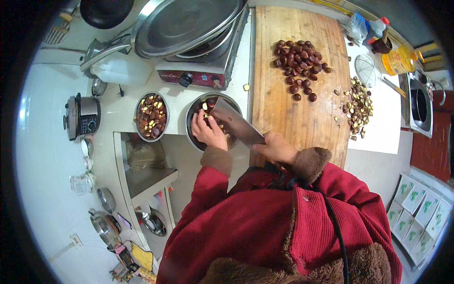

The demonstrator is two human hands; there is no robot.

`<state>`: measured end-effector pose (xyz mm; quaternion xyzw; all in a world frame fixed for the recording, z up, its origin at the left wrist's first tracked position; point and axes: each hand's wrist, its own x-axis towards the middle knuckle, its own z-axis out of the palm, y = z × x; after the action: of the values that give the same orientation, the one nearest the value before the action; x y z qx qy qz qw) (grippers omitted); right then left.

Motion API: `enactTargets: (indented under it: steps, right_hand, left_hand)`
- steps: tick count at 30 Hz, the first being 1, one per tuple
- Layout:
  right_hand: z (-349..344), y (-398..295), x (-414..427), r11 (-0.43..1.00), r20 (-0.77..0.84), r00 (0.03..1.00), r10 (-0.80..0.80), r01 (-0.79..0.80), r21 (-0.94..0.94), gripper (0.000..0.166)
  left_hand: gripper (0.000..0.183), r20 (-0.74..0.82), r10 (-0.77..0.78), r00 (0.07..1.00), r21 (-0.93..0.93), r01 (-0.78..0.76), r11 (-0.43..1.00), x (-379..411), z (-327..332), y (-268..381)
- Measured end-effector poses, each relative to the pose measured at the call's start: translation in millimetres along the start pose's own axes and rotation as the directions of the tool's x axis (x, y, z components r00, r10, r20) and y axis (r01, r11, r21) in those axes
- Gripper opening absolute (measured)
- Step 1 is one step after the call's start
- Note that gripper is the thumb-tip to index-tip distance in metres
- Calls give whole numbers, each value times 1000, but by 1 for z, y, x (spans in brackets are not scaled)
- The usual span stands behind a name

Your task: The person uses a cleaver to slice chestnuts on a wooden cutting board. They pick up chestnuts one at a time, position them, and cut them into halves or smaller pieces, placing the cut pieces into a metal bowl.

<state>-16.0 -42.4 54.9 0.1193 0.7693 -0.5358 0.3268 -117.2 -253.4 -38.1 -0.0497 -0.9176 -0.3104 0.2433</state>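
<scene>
My right hand (278, 147) grips a cleaver (237, 124), its broad blade slanting over a metal bowl (191, 136) of chestnuts. Over the same bowl, my left hand (210, 131) is bent beside the blade, fingers at chestnut pieces; whether it holds one is unclear. Left of this bowl stands a second metal bowl (166, 124) filled with cut chestnuts (150, 115), some showing yellow flesh. Whole brown chestnuts (301, 60) lie heaped on the wooden cutting board (273, 117). To the board's right, small cut pieces (356, 106) are piled on a white surface.
Behind the bowls stands a gas stove (198, 76) with a large lidded pan (188, 28). A rice cooker (83, 117) is at the left. At the right are a wire skimmer (365, 69), an oil bottle (399, 61) and a sink (420, 103). One yellow piece (246, 87) lies beside the board.
</scene>
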Motion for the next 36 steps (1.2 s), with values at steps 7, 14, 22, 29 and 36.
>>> enactTargets:
  steps: [7,14,22,29,36]
  right_hand:
    - [-29,49,-65,949,-371,896,242,-138,284,31]
    - [-22,103,-152,891,-618,672,408,-144,432,23]
    - [22,143,-178,860,-653,586,480,-170,480,30]
    - [23,162,-160,885,-673,597,437,-150,441,30]
    - [-3,159,-157,916,-627,673,393,-225,333,27]
  left_hand:
    - [36,217,352,910,-404,-244,881,35,15,114]
    - [35,280,472,836,-571,-251,782,64,136,168]
    - [41,414,508,755,-429,-331,840,72,180,175]
    - [36,334,612,717,-511,-408,756,63,173,171]
    - [32,516,510,688,-680,-32,732,20,107,181]
